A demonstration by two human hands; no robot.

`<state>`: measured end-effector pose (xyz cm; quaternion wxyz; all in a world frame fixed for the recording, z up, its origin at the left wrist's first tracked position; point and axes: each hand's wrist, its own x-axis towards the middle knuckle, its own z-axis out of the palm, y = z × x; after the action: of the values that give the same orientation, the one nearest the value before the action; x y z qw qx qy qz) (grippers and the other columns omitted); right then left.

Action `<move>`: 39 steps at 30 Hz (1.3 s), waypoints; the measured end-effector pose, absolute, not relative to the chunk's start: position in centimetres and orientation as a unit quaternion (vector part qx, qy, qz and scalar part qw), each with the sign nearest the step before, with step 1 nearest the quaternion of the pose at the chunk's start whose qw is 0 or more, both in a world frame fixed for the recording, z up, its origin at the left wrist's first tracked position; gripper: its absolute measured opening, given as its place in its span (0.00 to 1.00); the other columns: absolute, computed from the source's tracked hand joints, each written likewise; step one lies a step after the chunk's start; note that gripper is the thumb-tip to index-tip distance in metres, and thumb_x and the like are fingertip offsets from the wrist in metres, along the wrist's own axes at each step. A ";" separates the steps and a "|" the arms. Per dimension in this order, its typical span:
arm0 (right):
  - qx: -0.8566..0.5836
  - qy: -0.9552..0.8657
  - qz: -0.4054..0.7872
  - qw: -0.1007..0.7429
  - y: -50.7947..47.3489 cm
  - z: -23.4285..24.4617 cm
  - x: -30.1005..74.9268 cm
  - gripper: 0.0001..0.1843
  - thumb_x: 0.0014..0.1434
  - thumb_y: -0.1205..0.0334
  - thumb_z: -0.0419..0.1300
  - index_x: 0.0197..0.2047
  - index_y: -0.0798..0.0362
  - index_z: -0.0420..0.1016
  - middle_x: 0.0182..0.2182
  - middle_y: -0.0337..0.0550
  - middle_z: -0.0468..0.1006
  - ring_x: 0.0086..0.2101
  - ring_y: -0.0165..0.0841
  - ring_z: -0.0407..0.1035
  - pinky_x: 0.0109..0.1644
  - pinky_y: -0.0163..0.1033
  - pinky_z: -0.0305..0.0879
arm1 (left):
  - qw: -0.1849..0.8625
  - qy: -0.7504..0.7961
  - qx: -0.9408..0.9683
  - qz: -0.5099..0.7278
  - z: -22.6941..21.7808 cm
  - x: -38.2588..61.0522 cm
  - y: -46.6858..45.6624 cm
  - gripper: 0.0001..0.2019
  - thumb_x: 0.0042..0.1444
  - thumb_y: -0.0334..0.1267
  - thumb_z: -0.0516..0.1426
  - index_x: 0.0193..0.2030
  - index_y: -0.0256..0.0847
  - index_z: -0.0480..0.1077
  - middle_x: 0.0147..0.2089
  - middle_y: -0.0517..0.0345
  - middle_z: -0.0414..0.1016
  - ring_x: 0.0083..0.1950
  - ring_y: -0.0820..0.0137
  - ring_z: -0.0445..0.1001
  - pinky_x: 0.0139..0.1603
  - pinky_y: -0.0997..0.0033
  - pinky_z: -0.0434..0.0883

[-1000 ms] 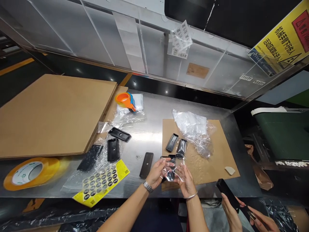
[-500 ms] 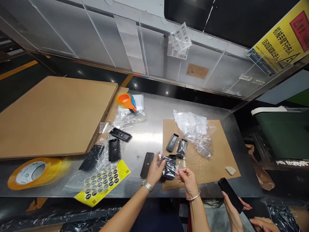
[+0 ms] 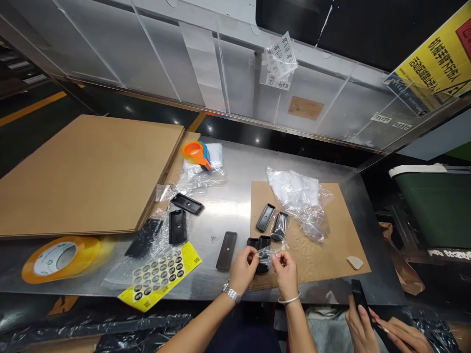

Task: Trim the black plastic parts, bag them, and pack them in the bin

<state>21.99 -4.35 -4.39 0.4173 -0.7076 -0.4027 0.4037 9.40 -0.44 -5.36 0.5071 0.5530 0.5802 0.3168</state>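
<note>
Both my hands pinch a clear plastic bag (image 3: 265, 253) between them, over the near left part of a cardboard sheet. My left hand (image 3: 244, 268), wearing a metal watch, grips its left side. My right hand (image 3: 285, 272), with a bangle at the wrist, grips its right side. Black plastic trays (image 3: 264, 242) lie just beyond and under the bag, partly hidden by it. Left of my left hand, a flat black piece (image 3: 226, 251) rests on the metal table. Farther back on the cardboard lie a black tray (image 3: 265, 217) and another tray in clear film (image 3: 280, 226).
Clear bags (image 3: 296, 191) are piled on the cardboard sheet (image 3: 342, 215). To the left are a yellow sticker sheet (image 3: 162, 277), a tape roll (image 3: 55, 262), an orange tape dispenser (image 3: 196, 153) and stacked cardboard (image 3: 91, 171). At right, another person's hands (image 3: 362, 326) hold a black object (image 3: 359, 296).
My left hand has turned inward and now pinches the bag closer to my right hand. More of the black trays behind it shows. The other person's hands have shifted, tilting their black object.
</note>
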 end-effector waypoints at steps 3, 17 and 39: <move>-0.701 -0.457 0.392 0.382 -4.2 -4.2 21.6 0.08 0.51 0.58 0.55 0.26 0.53 0.67 0.23 0.35 0.67 0.26 0.28 0.61 0.31 0.32 0.58 | 0.383 0.545 0.680 0.306 -5.3 9.0 -0.5 0.13 0.51 0.35 0.53 0.44 0.45 0.69 0.44 0.52 0.68 0.48 0.62 0.62 0.46 0.64 0.59; -0.850 -0.418 0.296 0.127 -6.0 -11.4 21.8 0.10 0.52 0.61 0.52 0.30 0.56 0.71 0.22 0.50 0.74 0.26 0.40 0.70 0.30 0.39 0.60 | 0.160 0.626 0.743 0.177 -9.0 7.4 2.5 0.16 0.57 0.41 0.46 0.48 0.43 0.69 0.37 0.50 0.61 0.39 0.63 0.60 0.39 0.64 0.61; -0.713 -0.282 0.486 0.420 -9.9 -6.9 24.0 0.20 0.49 0.46 0.56 0.35 0.56 0.68 0.18 0.35 0.66 0.16 0.26 0.61 0.17 0.30 0.58 | 0.290 0.559 0.762 0.149 -10.4 7.9 1.9 0.13 0.57 0.37 0.47 0.35 0.39 0.72 0.32 0.53 0.70 0.36 0.68 0.69 0.37 0.70 0.64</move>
<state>23.97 -9.89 -6.93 0.4195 -0.7127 -0.2822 0.4862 7.93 1.91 -10.42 0.2905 0.7623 0.5589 0.1490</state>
